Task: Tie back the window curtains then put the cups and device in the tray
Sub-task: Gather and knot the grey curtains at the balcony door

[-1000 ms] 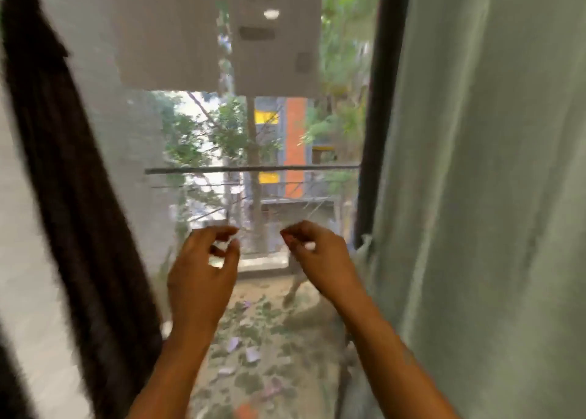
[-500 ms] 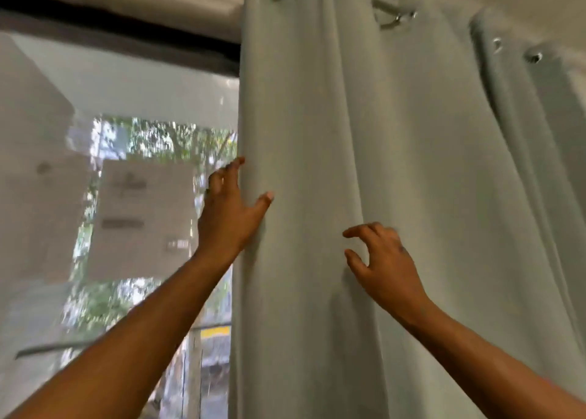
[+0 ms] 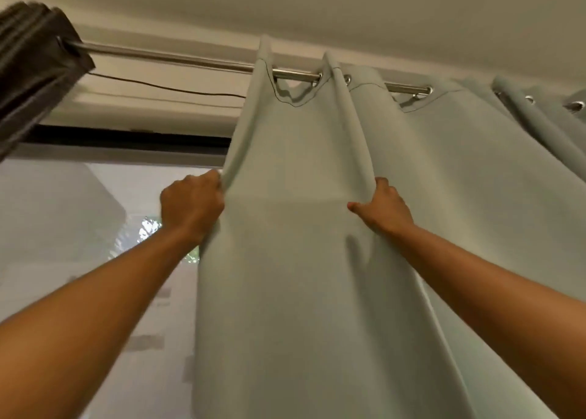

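Overhead at the far left, a dark grey curtain [image 3: 35,60] hangs bunched in tight pleats at the end of a metal rod [image 3: 177,58], which runs rightward just below the ceiling [image 3: 317,3]. Under the rod a thin dark cable [image 3: 165,88] sags along the wall [image 3: 126,110], and beneath it the black window frame [image 3: 126,137] crosses the top of the glass [image 3: 63,228]; through the glass show pale, blurred shapes and a small patch of green leaves [image 3: 149,228]. The person's left arm reaches up from the lower left corner, and the left hand [image 3: 190,206] grips the left edge of the pale green curtain [image 3: 301,276], its fingers curled round the hem so that the fabric gathers into a narrow fold above the knuckles. That curtain hangs from the rod by metal eyelets [image 3: 428,90] and fills the middle and right of the view, its left edge overlapping the frame's right end, well apart from the dark one. Further right, the right hand [image 3: 385,209] holds a vertical pleat of the same curtain at about the same height as the left: the thumb lies across the front of the cloth, pointing left, while the fingers are tucked behind the fold and hidden. The cloth between the two hands is drawn flat. The right arm comes up from the lower right corner.
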